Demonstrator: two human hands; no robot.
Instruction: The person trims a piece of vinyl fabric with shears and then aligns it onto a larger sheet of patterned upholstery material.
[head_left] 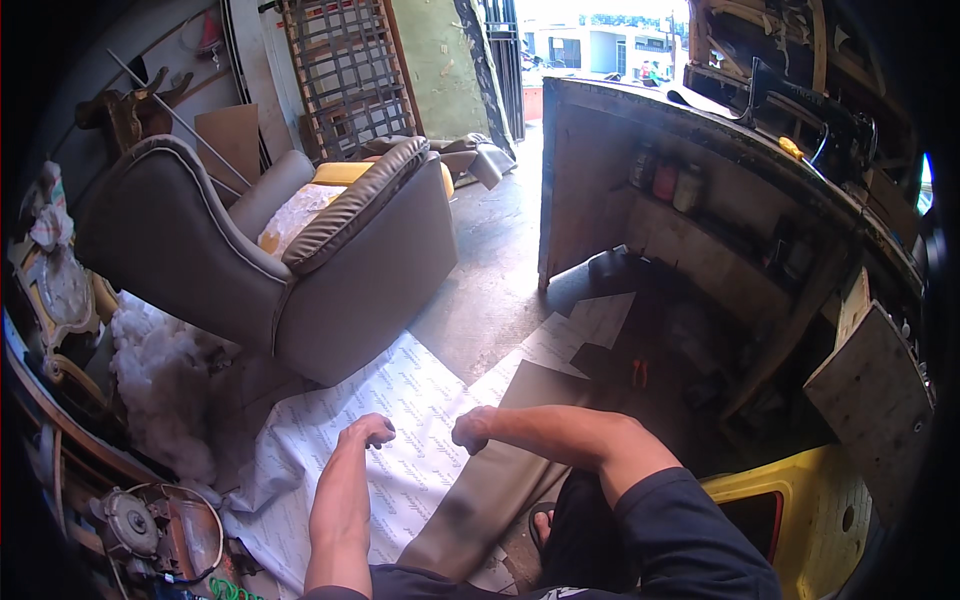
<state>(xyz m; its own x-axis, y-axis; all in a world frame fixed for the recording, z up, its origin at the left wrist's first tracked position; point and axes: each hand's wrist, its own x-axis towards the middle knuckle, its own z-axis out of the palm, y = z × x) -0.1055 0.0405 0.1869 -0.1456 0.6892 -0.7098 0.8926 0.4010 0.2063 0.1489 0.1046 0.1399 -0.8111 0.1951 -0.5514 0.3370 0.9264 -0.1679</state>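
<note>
My left hand (pixel 368 432) and my right hand (pixel 472 430) are both curled into fists, close together, over a large white-backed sheet of upholstery material (pixel 400 385) spread on the floor. I see nothing held in either fist. A grey side of the material (pixel 510 450) is folded over just to the right of my right hand and runs down toward my foot in a sandal (pixel 541 525). A grey wingback armchair (pixel 330 260) lies tipped on the sheet's far edge, beyond both hands.
White stuffing (pixel 160 390) is piled left of the chair. A wooden workbench (pixel 720 150) with a black sewing machine (pixel 810 110) stands at right, red-handled pliers (pixel 640 372) below it. A yellow block (pixel 800 500) and a plywood board (pixel 870 400) sit lower right. A small motor (pixel 130 520) lies lower left.
</note>
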